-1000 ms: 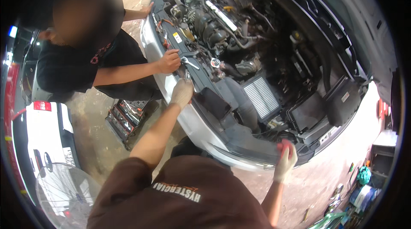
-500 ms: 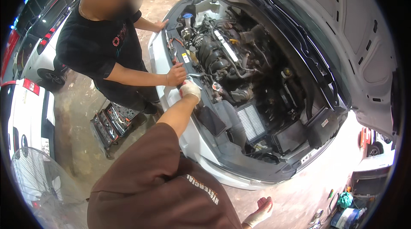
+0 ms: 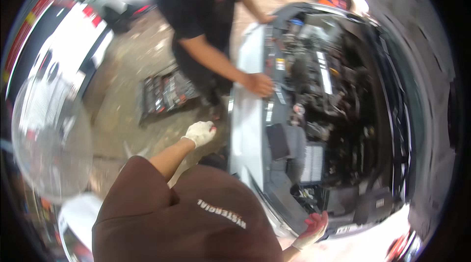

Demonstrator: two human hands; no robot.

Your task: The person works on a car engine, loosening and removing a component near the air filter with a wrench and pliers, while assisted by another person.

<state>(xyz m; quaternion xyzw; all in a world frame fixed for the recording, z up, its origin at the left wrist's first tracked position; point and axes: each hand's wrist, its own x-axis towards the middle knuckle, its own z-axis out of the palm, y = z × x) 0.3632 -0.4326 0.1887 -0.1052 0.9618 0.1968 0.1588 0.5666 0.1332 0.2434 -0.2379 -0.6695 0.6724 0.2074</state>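
Note:
My left hand, in a whitish glove, is over the floor between the car's front and a tool case. Its fingers are curled closed, with a small red patch at the tips; whether they hold anything, I cannot make out. Low on the right, my right hand is near the front corner of the engine bay. Its glove is pale with reddish fingers, which are apart, loosely bent and holding nothing. A co-worker's closed hand rests at the front edge of the car's engine bay; what it grips is unclear.
The open tool case lies on the floor by the co-worker's legs. A flat dark rectangular thing rests on the front panel, near a pleated air filter. A mesh-guarded fan stands at the left. The raised hood is at the right.
My left hand has left the spot beside the co-worker's hand and moved back and left, over the floor. My right hand has come up toward the car's corner. The view has swung left.

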